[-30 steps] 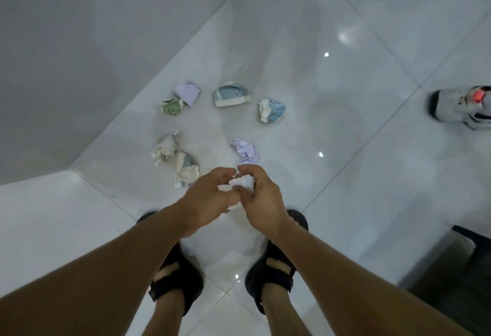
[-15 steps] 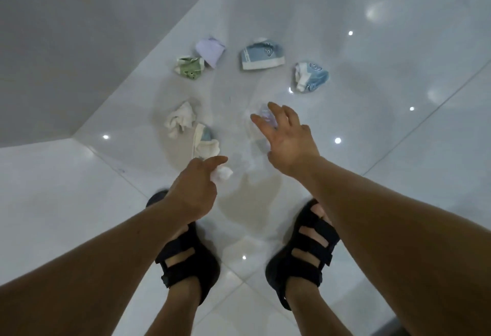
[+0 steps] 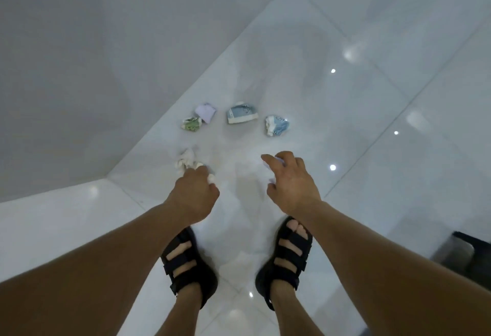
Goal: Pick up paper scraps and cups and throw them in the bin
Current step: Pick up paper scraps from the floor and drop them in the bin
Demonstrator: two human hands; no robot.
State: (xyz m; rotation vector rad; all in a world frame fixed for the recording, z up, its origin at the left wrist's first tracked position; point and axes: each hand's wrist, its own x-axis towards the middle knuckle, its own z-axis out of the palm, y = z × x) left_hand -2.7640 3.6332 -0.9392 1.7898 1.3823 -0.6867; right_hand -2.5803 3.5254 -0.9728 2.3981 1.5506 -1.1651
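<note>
On the white tiled floor lie a lilac paper scrap (image 3: 205, 113), a crushed green cup (image 3: 191, 124), a crushed blue cup (image 3: 241, 115) and a crumpled light-blue cup (image 3: 276, 125). A white crumpled scrap (image 3: 185, 160) lies nearer, just ahead of my left hand (image 3: 195, 193). That hand grips a small white paper scrap (image 3: 211, 177) that peeks out by the fingers. My right hand (image 3: 291, 180) curls over a pale lilac scrap (image 3: 277, 160) on the floor; most of it is hidden under the fingers.
A grey wall (image 3: 93, 69) runs along the left and meets the floor just behind the litter. A dark bin (image 3: 462, 258) shows at the lower right edge. My feet in black sandals (image 3: 190, 264) stand just behind my hands.
My right hand has come down and curled round the lilac scrap it was reaching for. My left hand, still holding the white scrap, moved forward to the white crumpled scrap.
</note>
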